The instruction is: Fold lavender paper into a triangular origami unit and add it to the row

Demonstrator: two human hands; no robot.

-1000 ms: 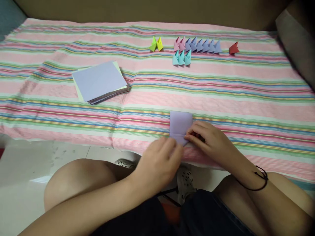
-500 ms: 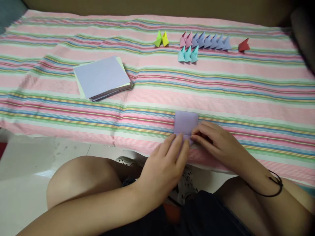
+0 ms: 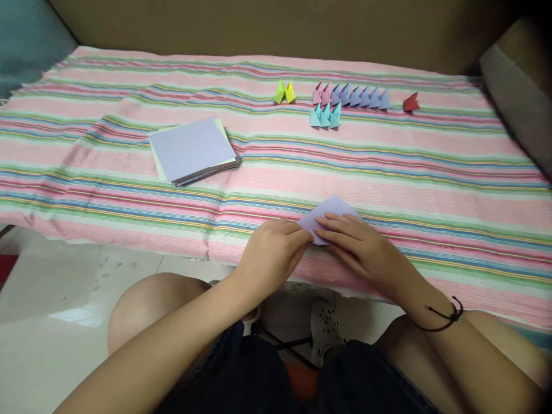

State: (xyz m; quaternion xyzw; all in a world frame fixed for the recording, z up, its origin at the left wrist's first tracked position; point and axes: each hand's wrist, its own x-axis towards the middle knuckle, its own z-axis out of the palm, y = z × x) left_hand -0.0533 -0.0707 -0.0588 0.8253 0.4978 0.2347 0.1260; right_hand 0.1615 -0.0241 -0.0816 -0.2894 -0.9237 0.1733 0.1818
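Observation:
A small purple sheet of paper point(image 3: 333, 206) lies turned cornerwise on the striped cloth near its front edge, partly covered by my hands. At its left corner, my left hand point(image 3: 278, 241) pinches the paper's edge between thumb and fingers. My right hand point(image 3: 356, 238) rests flat over the right part of the paper, its fingers stretched out and pressing down. The lower right edge of the paper is hidden under that hand.
Farther left lies a stack of paper sheets point(image 3: 194, 148), purple on top. At the back stand folded paper pieces: a green and yellow pair point(image 3: 284, 93), a pink and purple row point(image 3: 356, 96), several light-blue ones point(image 3: 325, 117) and a red one point(image 3: 411, 102). The striped cloth point(image 3: 267, 184) ends before my knees.
The purple paper has turned from squared-up to cornerwise. My left hand has moved to its left corner and closed there. My right hand has flattened over it. The whole view has tilted up.

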